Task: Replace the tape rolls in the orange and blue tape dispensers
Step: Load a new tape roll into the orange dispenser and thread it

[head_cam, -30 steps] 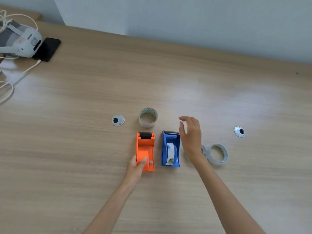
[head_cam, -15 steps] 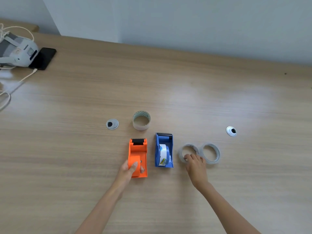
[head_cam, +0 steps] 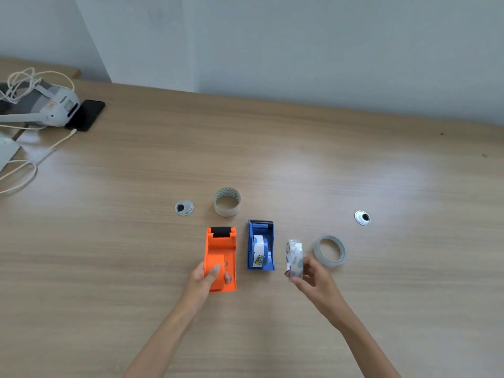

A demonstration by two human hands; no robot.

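The orange tape dispenser (head_cam: 221, 249) lies on the wooden table, and my left hand (head_cam: 208, 281) grips its near end. Right beside it sits the blue tape dispenser (head_cam: 260, 245) with a white-labelled roll inside. My right hand (head_cam: 311, 276) pinches a clear tape roll (head_cam: 295, 257) and holds it on edge just above the table, to the right of the blue dispenser. A second clear roll (head_cam: 329, 251) lies flat further right. A wider tape roll (head_cam: 227, 201) stands behind the orange dispenser.
Two round metal cable grommets (head_cam: 184, 207) (head_cam: 362, 217) are set in the table (head_cam: 272, 159). At the far left lie a white headset (head_cam: 46, 107), a black phone (head_cam: 86, 114) and loose white cables (head_cam: 19, 175). A grey wall runs behind.
My right hand came down onto the nearer clear roll, pinched it and lifted it onto its edge. My left hand has stayed on the orange dispenser.
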